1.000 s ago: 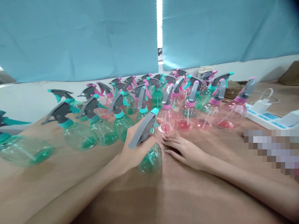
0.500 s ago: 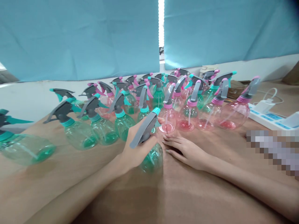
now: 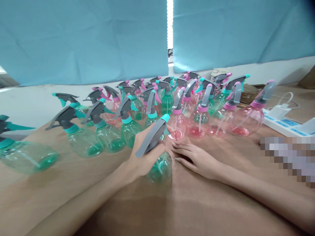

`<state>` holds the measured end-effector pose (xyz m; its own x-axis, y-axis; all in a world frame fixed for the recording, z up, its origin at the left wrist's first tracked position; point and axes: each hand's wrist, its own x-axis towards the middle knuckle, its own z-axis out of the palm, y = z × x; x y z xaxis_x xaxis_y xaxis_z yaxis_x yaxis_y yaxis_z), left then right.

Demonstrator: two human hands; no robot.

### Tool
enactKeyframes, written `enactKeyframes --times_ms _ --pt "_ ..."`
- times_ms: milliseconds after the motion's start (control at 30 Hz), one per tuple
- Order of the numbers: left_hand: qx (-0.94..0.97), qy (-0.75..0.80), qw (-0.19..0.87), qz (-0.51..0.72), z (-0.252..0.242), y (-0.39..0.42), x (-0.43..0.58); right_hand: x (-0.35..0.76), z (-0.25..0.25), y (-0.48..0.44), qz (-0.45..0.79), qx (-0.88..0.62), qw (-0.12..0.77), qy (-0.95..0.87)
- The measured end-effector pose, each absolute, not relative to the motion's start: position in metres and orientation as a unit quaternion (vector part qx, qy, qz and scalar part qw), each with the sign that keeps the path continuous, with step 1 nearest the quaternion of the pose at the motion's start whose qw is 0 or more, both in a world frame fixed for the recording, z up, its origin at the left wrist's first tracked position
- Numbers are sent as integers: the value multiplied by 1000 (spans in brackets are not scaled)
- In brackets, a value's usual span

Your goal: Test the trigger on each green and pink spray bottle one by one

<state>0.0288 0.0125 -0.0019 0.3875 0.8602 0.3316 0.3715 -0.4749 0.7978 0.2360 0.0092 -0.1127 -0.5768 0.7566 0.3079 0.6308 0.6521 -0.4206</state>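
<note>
My left hand (image 3: 144, 155) is closed around the neck of a green spray bottle (image 3: 161, 168) with a grey head and a teal nozzle tip. The bottle stands on the brown tabletop (image 3: 197, 203), and my fingers hide its collar and most of its trigger. To the right, my right hand (image 3: 194, 157) lies on the tabletop, fingers stretched out and holding nothing. Its fingertips are near the base of a pink spray bottle (image 3: 176, 127). Left of the held bottle stands another green spray bottle (image 3: 131, 132).
Rows of green and pink spray bottles fill the back of the table, including a green one at far left (image 3: 27, 157). A white power strip (image 3: 278, 123) with a charger (image 3: 280, 110) sits at right. Blue curtains (image 3: 86, 42) hang behind. A blurred patch (image 3: 287, 157) covers something at right.
The grey head of the held bottle has shifted very slightly left and down with my left hand. My right hand stays in place.
</note>
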Motion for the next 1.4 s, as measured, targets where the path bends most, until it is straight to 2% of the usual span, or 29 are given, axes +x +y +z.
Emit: enactKeyframes --times_ms 667,1400 --pt "758 406 350 372 -2 11 25 236 -114 9 127 -394 237 -879" --pt "759 410 330 384 -2 11 31 236 -113 10 122 -392 235 -881"
